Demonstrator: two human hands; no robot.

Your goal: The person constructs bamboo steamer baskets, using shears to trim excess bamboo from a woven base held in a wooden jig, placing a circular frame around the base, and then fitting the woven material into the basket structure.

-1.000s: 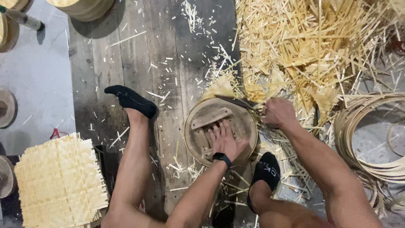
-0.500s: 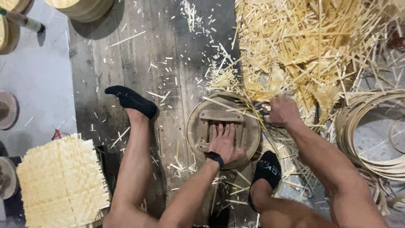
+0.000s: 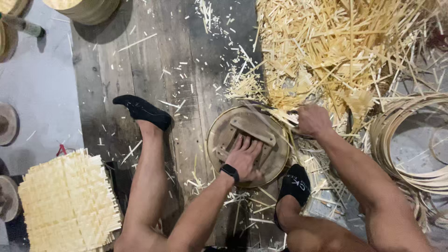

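L hand [image 3: 244, 157] flat, fingers spread, pinning round form [image 3: 219, 140] to floor so it won't shift; R hand [image 3: 313, 120] fisted on knife [image 3: 275, 112], trimming strips at rim.

Open plank floor [image 3: 140, 60] up-left of round wooden frame [image 3: 247, 144]: only thin scattered offcuts there, easy passage. Right and upper right blocked: dense pile of bamboo strips [image 3: 340, 51] reaches frame's top edge. Far right: stacked bamboo hoops [image 3: 410, 140] close off that side. Left hand [image 3: 243, 156] presses flat on frame; right hand [image 3: 313, 120] at frame's upper right edge, against pile. Feet [image 3: 142, 111] [image 3: 293, 186] flank frame. Lower left: woven mat [image 3: 67, 200], well apart.
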